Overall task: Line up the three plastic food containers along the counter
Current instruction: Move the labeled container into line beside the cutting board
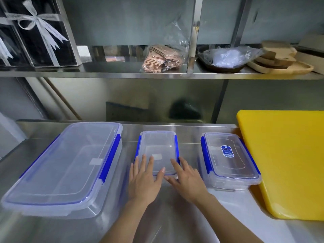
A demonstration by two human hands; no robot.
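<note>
Both bare forearms reach in from the near edge of the brushed stainless-steel counter (157, 216), and the hands meet at the near end of the small clear plastic food container with blue side clips (157, 151). Its long axis runs away from the person, front to back. On its lid, the left hand (143, 179) lies flat with fingers spread, thumb at the near rim; the right hand (187, 179) rests open at the near right corner, fingers along the clip side. Neither hand grips anything; both are splayed and pressing or steadying.

That middle box sits between the large clear plastic lidded container with blue clips (64, 165) to the left, angled slightly, and the medium clear plastic container with a blue oval label (228, 158) to the right, which lies just beside the thick yellow plastic cutting board (289, 162). All three are smooth, translucent, round-cornered rectangles. They already stand roughly in a row; any remaining nudge would likely be forward or back, and both hands are equally near.
</note>
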